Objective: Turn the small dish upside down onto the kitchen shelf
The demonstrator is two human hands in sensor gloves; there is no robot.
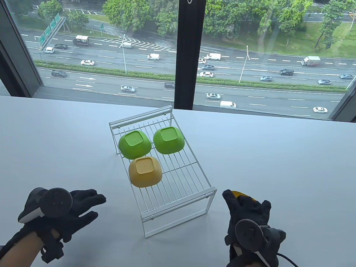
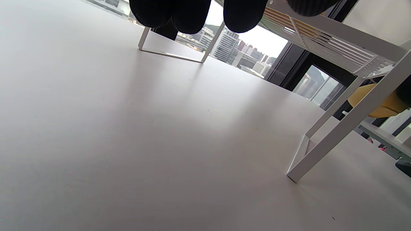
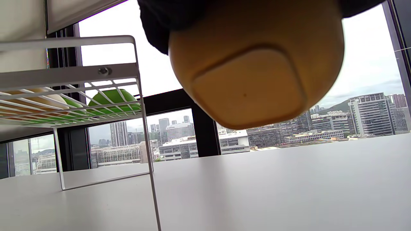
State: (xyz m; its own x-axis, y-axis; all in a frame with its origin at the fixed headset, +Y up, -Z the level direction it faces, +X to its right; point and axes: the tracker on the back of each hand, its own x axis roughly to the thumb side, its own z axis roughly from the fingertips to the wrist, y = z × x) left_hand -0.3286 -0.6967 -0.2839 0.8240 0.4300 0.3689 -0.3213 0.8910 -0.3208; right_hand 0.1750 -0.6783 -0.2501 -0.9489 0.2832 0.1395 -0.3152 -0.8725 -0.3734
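Observation:
A white wire kitchen shelf (image 1: pixel 177 182) stands mid-table. Two green dishes (image 1: pixel 134 144) (image 1: pixel 169 140) and one yellow dish (image 1: pixel 145 171) lie upside down on it. My right hand (image 1: pixel 246 207) grips another yellow dish (image 1: pixel 243 195) right of the shelf's near end, held above the table; the right wrist view shows its base (image 3: pixel 253 77) facing the camera. My left hand (image 1: pixel 81 201) hovers empty with fingers spread, left of the shelf's near end. The shelf leg shows in the left wrist view (image 2: pixel 346 128).
The white table (image 1: pixel 285 165) stretches wide on both sides of the shelf. A large window with a dark frame (image 1: pixel 188 49) runs along the far edge. A cable (image 1: pixel 296 266) trails from my right wrist.

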